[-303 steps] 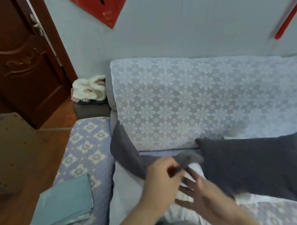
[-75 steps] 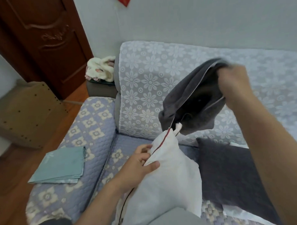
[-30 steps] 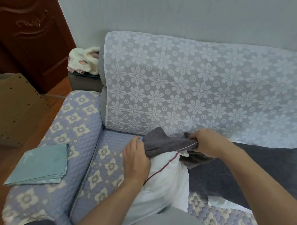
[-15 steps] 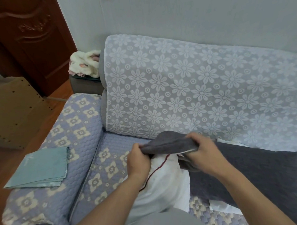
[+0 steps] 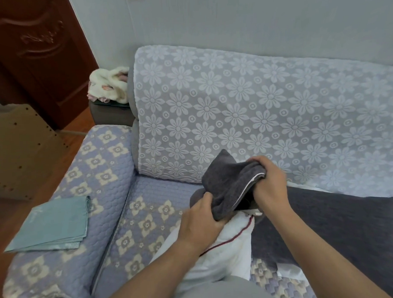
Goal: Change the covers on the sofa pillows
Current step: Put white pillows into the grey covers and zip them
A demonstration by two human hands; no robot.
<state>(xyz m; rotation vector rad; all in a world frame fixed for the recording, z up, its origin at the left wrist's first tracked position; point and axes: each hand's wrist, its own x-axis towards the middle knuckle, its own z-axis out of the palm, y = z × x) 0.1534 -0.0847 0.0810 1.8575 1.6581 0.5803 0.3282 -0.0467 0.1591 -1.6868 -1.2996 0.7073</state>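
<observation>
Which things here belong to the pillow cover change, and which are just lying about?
Part of the job:
- dark grey cover, gripped by left hand and right hand
- white pillow insert
- dark grey pillow, cover on
- folded teal covers on the armrest

Lying about:
- fluffy slippers
- brown door
- cardboard box

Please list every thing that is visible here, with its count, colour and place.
pillow cover: 1, dark grey, held over the white pillow
pillow: 1, white, on the seat
cushion: 1, dark grey, on the seat, right
folded covers: 1 stack, teal, on the armrest
sofa: 1, lilac floral
door: 1, dark brown, upper left
fluffy cloth: 1 bundle, cream, behind the armrest
left hand: grips the cover
right hand: grips the cover
</observation>
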